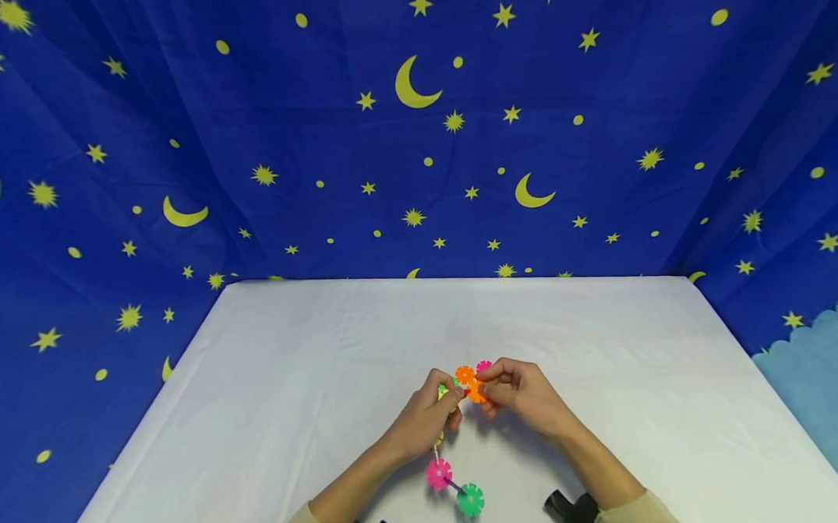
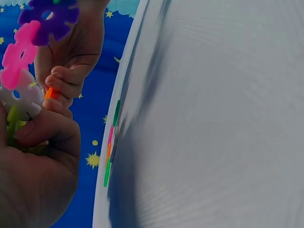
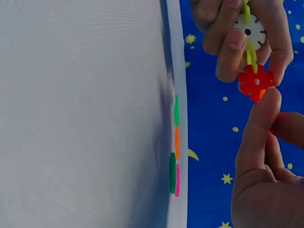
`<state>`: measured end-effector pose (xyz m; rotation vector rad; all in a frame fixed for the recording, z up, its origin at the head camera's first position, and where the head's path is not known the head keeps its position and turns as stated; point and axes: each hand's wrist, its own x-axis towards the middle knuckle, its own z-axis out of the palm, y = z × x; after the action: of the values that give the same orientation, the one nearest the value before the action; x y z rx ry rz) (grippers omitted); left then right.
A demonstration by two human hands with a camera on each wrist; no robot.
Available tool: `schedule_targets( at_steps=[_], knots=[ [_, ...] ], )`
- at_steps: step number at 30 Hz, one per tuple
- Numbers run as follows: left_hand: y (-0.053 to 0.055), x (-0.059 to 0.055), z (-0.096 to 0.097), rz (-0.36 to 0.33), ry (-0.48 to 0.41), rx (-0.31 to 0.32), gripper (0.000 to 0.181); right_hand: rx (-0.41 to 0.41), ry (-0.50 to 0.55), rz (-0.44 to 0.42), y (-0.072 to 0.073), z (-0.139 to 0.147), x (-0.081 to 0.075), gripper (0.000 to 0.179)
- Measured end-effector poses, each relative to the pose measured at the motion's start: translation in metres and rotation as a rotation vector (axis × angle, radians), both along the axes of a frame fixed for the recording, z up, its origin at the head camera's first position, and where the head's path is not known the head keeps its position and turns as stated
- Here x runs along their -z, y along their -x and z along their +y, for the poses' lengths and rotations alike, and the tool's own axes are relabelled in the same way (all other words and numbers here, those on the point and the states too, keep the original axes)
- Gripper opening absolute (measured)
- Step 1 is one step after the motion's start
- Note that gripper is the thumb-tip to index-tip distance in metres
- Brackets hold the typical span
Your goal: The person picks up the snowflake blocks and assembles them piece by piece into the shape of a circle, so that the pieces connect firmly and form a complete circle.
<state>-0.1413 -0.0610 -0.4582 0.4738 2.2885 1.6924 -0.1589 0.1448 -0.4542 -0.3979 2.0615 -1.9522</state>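
My left hand (image 1: 426, 417) holds a chain of notched plastic flower discs, gripping it around a white disc (image 3: 256, 31) and yellow-green ones. From this hand the chain runs toward me through a pink disc (image 1: 438, 474) and a purple disc (image 2: 50, 21), seen edge-on from above, to a green disc (image 1: 470, 499) at its end. At the other end a red disc (image 3: 254, 81) sticks out past the left fingers. My right hand (image 1: 526, 393) pinches an orange disc (image 1: 477, 392) between thumb and fingertip, right at the edge of the red disc.
Loose discs lie on the white table (image 1: 291, 392) just beyond the hands, among them an orange disc (image 1: 464, 375) and a pink disc (image 1: 484, 366). Blue star-patterned cloth (image 1: 329, 140) hangs behind and beside the table. Black pieces (image 1: 572, 511) sit by both wrists.
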Motion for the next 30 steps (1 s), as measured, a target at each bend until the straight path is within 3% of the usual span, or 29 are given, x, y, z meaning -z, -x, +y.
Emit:
schedule_targets(
  at_steps=[4, 11, 15, 24, 27, 30],
  knots=[
    [-0.002, -0.002, 0.001, -0.019, -0.012, -0.006, 0.011, 0.006, 0.022, -0.006, -0.002, -0.003, -0.002, 0.021],
    [-0.001, 0.008, 0.0, -0.017, -0.022, 0.003, 0.014, -0.022, 0.016, 0.005, -0.005, -0.004, -0.003, 0.021],
    [0.0, 0.008, 0.001, 0.0, -0.033, -0.011, 0.019, -0.011, 0.02, -0.005, -0.006, -0.005, -0.004, 0.023],
    [0.005, 0.001, -0.007, 0.049, 0.079, -0.094, 0.019, -0.027, 0.013, -0.009, -0.002, -0.008, 0.0, 0.028],
    [0.008, 0.0, -0.01, 0.028, 0.069, -0.1, 0.021, -0.014, -0.035, 0.022, 0.0, -0.007, 0.002, 0.028],
    [0.01, -0.001, -0.013, 0.002, 0.055, -0.134, 0.027, 0.011, -0.155, 0.078, 0.002, -0.006, 0.005, 0.029]
  ],
)
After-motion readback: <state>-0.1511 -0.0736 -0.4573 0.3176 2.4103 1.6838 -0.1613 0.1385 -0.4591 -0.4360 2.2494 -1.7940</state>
